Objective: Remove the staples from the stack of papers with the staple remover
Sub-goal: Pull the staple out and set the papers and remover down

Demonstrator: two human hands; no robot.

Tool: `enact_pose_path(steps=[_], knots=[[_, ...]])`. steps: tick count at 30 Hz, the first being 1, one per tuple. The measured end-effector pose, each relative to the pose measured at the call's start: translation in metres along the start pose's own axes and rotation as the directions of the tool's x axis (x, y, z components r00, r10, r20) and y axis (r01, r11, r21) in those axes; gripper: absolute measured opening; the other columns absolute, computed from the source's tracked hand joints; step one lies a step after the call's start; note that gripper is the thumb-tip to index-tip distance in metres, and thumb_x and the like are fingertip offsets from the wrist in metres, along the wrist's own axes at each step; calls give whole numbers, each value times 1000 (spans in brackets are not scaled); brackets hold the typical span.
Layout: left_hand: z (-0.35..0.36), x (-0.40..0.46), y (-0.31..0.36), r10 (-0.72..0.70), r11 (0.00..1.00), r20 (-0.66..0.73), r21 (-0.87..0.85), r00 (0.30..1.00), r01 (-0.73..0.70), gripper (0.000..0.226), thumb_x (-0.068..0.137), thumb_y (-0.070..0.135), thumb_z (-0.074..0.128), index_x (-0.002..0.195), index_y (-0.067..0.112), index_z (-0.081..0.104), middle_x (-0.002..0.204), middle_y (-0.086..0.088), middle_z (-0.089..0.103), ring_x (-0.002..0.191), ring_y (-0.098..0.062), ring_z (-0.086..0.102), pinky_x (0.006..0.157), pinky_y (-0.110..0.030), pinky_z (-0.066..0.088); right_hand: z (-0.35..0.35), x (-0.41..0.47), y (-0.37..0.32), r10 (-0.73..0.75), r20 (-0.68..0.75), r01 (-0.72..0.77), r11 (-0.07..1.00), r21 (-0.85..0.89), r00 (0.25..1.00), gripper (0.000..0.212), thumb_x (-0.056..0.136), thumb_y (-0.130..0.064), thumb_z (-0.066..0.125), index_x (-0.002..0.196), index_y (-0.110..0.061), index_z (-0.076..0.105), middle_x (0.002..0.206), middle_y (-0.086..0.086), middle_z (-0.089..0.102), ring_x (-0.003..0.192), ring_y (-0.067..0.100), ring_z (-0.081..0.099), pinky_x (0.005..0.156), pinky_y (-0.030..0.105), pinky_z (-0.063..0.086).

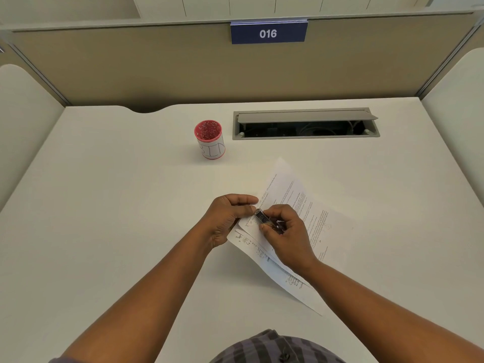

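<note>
The stack of papers [293, 221] lies at an angle on the white tabletop [117, 205], just in front of the person, with its near sheets fanned slightly apart along the lower edge. The left hand [226, 221] pinches the top-left corner of the stack between thumb and curled fingers and holds it a little off the surface. The right hand [285, 231] grips the staple remover [263, 218], a small dark and metal tool, with its tip set against that same corner, right beside the left thumb.

The staple itself is too small to make out, so whether the tool has bitten under it or already pulled it free cannot be told. Judging by the pose, the work is at the pulling stage on 1 corner: the sheets there look as if they are bound together, while the lower edges spread loosely.

A red cup [209, 138] with a paper label reading "BIN" stands well apart toward the back of the tabletop, beside an open cable hatch [306, 124]. Its inside shows many small pale specks, which may be discarded staples, though that is not certain. What is left, as far as can be judged, is freeing this staple, dropping it in the cup, and checking the stack for others.
</note>
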State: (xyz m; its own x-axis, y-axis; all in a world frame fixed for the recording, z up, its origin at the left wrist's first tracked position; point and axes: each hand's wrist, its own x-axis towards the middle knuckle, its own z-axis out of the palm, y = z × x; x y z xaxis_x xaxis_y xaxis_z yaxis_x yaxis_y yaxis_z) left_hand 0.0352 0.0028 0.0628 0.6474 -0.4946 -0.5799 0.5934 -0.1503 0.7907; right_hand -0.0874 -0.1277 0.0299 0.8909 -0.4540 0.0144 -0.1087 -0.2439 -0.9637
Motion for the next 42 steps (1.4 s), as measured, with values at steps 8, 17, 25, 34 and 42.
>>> enact_pose_path(steps=[8, 17, 25, 34, 42], knots=[[0, -1, 0, -1, 1000, -7, 12, 1000, 1, 22, 86, -8, 73, 95, 12, 80, 89, -9, 80, 76, -24, 74, 73, -33, 61, -3, 1, 0, -117, 18, 118, 989, -90, 993, 28, 82, 3, 75, 102, -14, 69, 103, -8, 62, 96, 6, 61, 82, 14, 47], [-1, -2, 1, -21, 1000, 6, -2, 1000, 21, 21, 87, -6, 73, 95, 12, 79, 91, -10, 80, 77, -25, 73, 74, -34, 62, -6, 3, 2, -215, 54, 221, 966, -137, 975, 23, 83, 1, 76, 102, -9, 70, 102, -3, 63, 96, 8, 60, 81, 18, 50], [-1, -2, 0, -33, 999, 17, -14, 999, 33, 22, 88, -6, 72, 94, 13, 80, 91, -9, 80, 80, -26, 72, 79, -35, 61, -8, 7, 8, -359, 101, 373, 882, -287, 928, 16, 86, -2, 74, 99, -9, 70, 101, -2, 63, 95, 13, 58, 79, 36, 53], [0, -3, 3, -22, 1000, 33, 6, 999, 22, 20, 88, -9, 70, 95, 9, 79, 86, -9, 79, 75, -21, 75, 70, -31, 62, -10, 6, -3, -125, 48, 131, 981, -146, 991, 23, 83, -5, 73, 100, -19, 70, 97, -11, 66, 87, 11, 63, 72, 23, 52], [-2, -4, 1, -2, 999, 57, 44, 998, -1, 19, 87, -7, 72, 96, 9, 79, 89, -10, 80, 78, -21, 76, 72, -32, 63, -11, 5, -9, 61, 43, -60, 998, -24, 997, 19, 85, -14, 74, 98, -27, 72, 94, -13, 73, 85, 11, 67, 70, 27, 56]])
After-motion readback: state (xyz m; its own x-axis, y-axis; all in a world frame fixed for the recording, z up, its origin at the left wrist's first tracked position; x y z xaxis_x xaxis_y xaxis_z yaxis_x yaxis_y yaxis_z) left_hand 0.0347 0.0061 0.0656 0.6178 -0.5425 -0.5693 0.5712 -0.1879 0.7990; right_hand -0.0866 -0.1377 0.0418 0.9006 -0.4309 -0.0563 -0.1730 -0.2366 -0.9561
